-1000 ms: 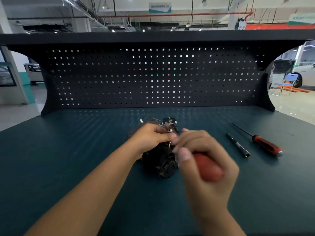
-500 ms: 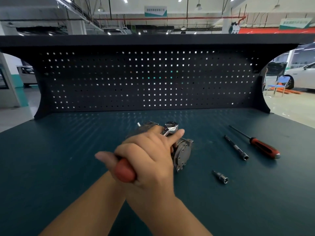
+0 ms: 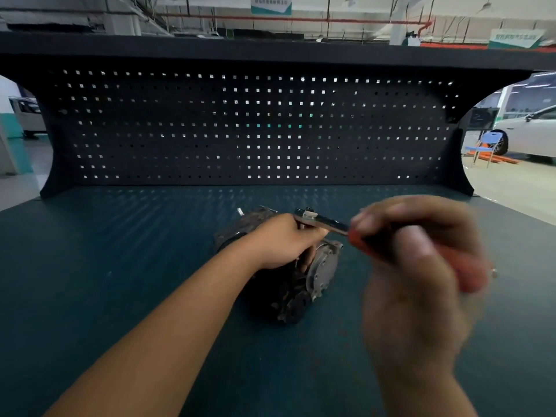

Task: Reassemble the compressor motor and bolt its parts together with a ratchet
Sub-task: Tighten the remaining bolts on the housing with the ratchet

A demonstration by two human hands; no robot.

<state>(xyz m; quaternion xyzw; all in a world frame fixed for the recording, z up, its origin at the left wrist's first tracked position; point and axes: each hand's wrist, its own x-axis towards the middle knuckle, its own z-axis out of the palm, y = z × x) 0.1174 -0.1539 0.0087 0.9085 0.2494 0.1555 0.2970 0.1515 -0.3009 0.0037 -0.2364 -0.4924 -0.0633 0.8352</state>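
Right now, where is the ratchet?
In the head view the ratchet is just right of the middle, its head at the top of the motor beside the left hand, its red handle gripped by the right hand.

No text can be read. White-and-teal hanging sign, top centre of the frame: one line of dark characters, too blurred to make out. Green-and-white banner, upper right: characters likewise illegible.
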